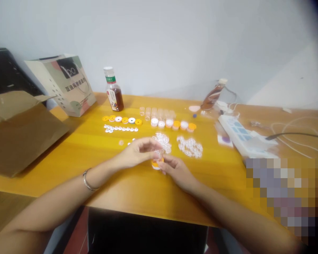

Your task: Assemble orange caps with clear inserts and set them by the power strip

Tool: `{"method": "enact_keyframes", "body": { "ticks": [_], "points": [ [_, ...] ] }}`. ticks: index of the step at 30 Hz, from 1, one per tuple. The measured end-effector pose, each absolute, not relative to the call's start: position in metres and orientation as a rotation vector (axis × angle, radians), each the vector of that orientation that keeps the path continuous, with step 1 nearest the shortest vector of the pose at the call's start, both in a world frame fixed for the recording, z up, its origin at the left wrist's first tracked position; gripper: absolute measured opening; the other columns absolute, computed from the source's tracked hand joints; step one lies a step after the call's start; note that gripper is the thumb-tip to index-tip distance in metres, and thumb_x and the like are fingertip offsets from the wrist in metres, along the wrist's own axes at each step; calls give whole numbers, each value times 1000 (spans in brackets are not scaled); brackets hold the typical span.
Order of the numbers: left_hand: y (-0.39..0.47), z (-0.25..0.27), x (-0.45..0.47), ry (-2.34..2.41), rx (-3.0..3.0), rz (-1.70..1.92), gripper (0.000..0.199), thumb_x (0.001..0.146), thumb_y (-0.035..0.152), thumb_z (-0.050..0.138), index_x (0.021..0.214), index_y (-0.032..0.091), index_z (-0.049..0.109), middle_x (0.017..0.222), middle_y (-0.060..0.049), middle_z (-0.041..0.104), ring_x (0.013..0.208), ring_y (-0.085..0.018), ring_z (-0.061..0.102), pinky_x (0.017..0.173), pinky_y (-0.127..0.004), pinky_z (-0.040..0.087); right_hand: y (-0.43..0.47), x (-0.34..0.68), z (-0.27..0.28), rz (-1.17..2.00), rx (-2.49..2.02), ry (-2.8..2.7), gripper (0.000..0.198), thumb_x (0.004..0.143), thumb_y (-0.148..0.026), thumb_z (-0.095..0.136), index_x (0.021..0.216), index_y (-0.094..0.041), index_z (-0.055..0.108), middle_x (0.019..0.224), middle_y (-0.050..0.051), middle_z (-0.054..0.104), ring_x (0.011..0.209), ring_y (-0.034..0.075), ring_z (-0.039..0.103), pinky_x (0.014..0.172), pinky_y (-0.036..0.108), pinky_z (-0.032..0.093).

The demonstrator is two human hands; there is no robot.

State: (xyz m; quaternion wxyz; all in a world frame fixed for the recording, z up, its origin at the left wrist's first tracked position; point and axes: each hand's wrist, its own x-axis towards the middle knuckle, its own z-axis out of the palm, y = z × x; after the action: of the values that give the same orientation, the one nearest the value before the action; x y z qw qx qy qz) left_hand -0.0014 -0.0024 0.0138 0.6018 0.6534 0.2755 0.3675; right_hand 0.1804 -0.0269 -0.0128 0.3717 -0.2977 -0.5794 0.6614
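Our left hand arches in a loose curl, thumb and fingertips drawn in on a small clear plastic piece. Our right hand is nearly closed, pinching the side of a round orange-and-white plastic cap just below that piece. Both sit between our hands over the yellow-brown wooden table; we cannot tell whether the cap touches it. Just beyond our hands lies a heap of small white flat pieces, and farther off, a row of clear plastic cups.
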Motion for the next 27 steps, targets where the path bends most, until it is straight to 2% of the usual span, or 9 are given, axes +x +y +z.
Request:
{"method": "enact_keyframes", "body": {
  "ticks": [3, 7, 9, 11, 12, 16, 20, 24, 27],
  "points": [
    [-1, 14, -4, 467, 1506, 757, 25, 82, 25, 56, 104, 15, 58, 100, -10, 62, 89, -16, 59, 78, -29, 47, -29, 180, -16, 1827, -663, -1416, 34, 75, -50, 57, 68, -16, 58, 56, -4, 42, 50, 8, 32, 49, 23, 24],
    [-2, 15, -5, 499, 1579, 802, 45, 77, 24, 61, 120, 19, 48, 125, -11, 48, 113, -21, 46, 91, -32, 42, -30, 179, -12, 1694, -726, -1478, 29, 75, -46, 59, 70, -17, 58, 55, -4, 42, 52, 9, 33, 52, 23, 27],
    [-1, 14, -4, 607, 1598, 876, 43, 74, 23, 65, 114, 19, 52, 116, -10, 54, 104, -19, 52, 88, -31, 43, -29, 179, -9, 1625, -767, -1521, 24, 72, -42, 63, 75, -19, 59, 58, -4, 44, 54, 9, 35, 54, 23, 28],
    [0, 12, -4, 597, 1562, 846, 29, 77, 25, 61, 105, 16, 56, 101, -9, 60, 91, -17, 57, 83, -31, 45, -28, 180, -9, 1666, -740, -1520, 26, 73, -43, 62, 74, -18, 59, 58, -4, 44, 53, 9, 34, 53, 23, 27],
    [1, 12, -4, 542, 1535, 792, 26, 80, 26, 58, 104, 15, 57, 100, -10, 61, 91, -17, 58, 83, -32, 45, -27, 180, -11, 1704, -709, -1509, 29, 75, -46, 59, 71, -17, 58, 57, -4, 43, 51, 8, 34, 52, 23, 26],
    [5, 11, -7, 455, 1486, 768, 40, 79, 27, 59, 118, 19, 49, 124, -12, 49, 112, -22, 48, 90, -34, 42, -26, 181, -16, 1695, -700, -1506, 33, 78, -47, 55, 66, -16, 56, 54, -4, 42, 50, 8, 34, 51, 23, 25],
    [7, 11, -9, 543, 1518, 816, 32, 79, 24, 60, 109, 17, 55, 106, -10, 59, 96, -18, 57, 82, -31, 46, -25, 182, -17, 1648, -736, -1509, 29, 78, -45, 57, 68, -17, 58, 56, -4, 44, 51, 8, 35, 51, 23, 25],
    [7, 11, -9, 465, 1530, 700, 39, 82, 27, 55, 119, 18, 49, 123, -12, 50, 111, -21, 49, 92, -35, 41, -24, 182, -15, 1653, -740, -1501, 31, 78, -46, 56, 67, -17, 57, 56, -4, 44, 51, 8, 35, 51, 23, 26],
    [6, 10, -7, 590, 1537, 806, 35, 79, 24, 60, 113, 19, 52, 113, -9, 55, 100, -18, 54, 85, -31, 44, -24, 182, -16, 1633, -782, -1520, 27, 78, -42, 57, 69, -17, 59, 56, -4, 44, 52, 8, 36, 52, 23, 26]
  ]
}}
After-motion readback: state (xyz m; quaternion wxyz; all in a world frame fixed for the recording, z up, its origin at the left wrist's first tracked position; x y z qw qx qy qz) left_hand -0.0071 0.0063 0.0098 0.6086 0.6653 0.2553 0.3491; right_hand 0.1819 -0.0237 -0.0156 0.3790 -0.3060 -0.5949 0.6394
